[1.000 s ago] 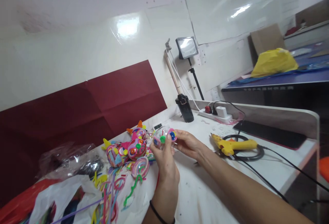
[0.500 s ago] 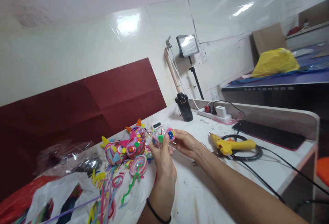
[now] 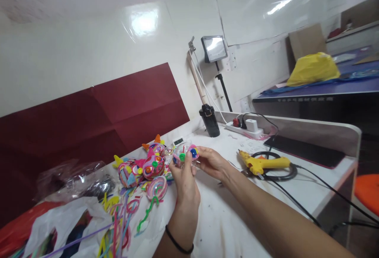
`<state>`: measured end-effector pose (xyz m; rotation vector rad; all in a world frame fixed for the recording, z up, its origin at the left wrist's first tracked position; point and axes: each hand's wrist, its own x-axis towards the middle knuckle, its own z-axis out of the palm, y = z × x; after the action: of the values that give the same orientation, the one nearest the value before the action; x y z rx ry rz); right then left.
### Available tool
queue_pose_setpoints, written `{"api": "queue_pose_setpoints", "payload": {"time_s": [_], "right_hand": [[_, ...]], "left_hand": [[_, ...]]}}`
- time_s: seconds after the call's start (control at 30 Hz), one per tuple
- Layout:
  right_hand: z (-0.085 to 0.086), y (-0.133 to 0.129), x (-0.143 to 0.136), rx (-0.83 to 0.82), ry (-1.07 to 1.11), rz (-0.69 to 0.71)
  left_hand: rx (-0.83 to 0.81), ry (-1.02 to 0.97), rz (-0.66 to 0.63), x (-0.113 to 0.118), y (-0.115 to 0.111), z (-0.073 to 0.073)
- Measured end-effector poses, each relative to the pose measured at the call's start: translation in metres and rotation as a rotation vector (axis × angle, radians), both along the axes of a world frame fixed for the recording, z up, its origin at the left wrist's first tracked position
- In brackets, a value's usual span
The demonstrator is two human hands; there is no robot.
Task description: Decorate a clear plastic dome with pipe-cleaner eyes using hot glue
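The left hand [image 3: 185, 182] is clamped on a clear ball [image 3: 184, 149], its thumb lying up the near side between a green disc [image 3: 181, 157] and a pink-and-blue disc [image 3: 194, 152]. The fingers of the right hand [image 3: 213, 164] close on the ball's right side, at the pink-and-blue disc; their exact contact is partly hidden. Both hands hold it above the middle of the white desk [image 3: 220, 226]. A dark band [image 3: 178, 243] circles the left wrist.

Just beyond the ball sits a small display [image 3: 178, 141], near the wall edge. Left of the hands, decorated balls [image 3: 153, 167] cluster, with fuzzy sticks [image 3: 122, 226] toward the desk's near left. Toward its right edge, a yellow glue gun [image 3: 263, 164] lies on a coiled black cable. A dark phone [image 3: 304, 151] rests along the low panel by the right corner, a power strip [image 3: 244, 130] farther along it, and a black cup [image 3: 209, 123] near the far corner.
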<state>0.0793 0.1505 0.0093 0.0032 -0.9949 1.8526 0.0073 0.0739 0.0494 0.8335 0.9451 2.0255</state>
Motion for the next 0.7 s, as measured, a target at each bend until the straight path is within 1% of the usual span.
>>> {"api": "queue_pose_setpoints", "payload": {"time_s": [0.33,0.7], "right_hand": [[0.0003,-0.0006,0.0016,-0.024,0.001,-0.004],[-0.0003,-0.0013,-0.0008,-0.026,0.002,-0.004]], "left_hand": [[0.017,-0.002,-0.006,0.0024,-0.0024,0.0030],[0.021,0.007,-0.001,0.0012,-0.0015,0.0021]]}}
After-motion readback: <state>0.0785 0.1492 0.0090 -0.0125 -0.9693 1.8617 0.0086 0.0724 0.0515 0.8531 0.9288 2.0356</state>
